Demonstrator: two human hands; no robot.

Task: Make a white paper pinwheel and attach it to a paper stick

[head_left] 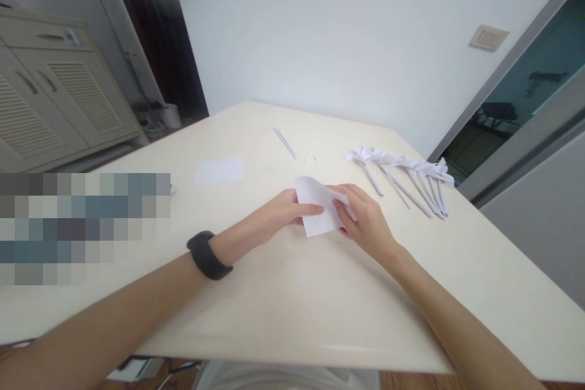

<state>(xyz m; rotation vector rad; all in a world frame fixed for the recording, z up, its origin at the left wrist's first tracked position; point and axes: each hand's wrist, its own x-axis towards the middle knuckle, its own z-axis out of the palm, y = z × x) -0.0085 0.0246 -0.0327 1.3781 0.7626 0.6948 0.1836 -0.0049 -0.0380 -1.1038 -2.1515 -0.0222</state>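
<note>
Left fingers (305,209) pressed together flat against the near-left edge of a small white paper sheet (320,214), thumb tucked behind and unseen; right fingers (343,202) curled over the sheet's right side, pinching it with a thumb mostly hidden under the paper. Both hands, left hand (274,214) and right hand (368,222), meeting at table centre with the sheet caught between them, its upper-left corner bowed up off the surface, its long axis running from upper left down toward lower right. Neither hand clearly nearer: both in contact, left from the near-left side, right from the right. Fold lines, if any, impossible to make out on the white surface. Black wristband (208,255) on the left wrist. Beyond the right hand, well apart, a fanned row of folded paper pieces on rolled stems (406,180), heads overlapping so that a count stays uncertain. Farther back, a single rolled paper stick (284,142) lying alone, a few tiny scraps just beside it, too small to identify. To the left, a flat white paper rectangle (219,170) on the cream table (292,311). Left edge of the table masked by a pixelated block, contents unreadable. Cabinet (55,97) at upper left, outside reach
</note>
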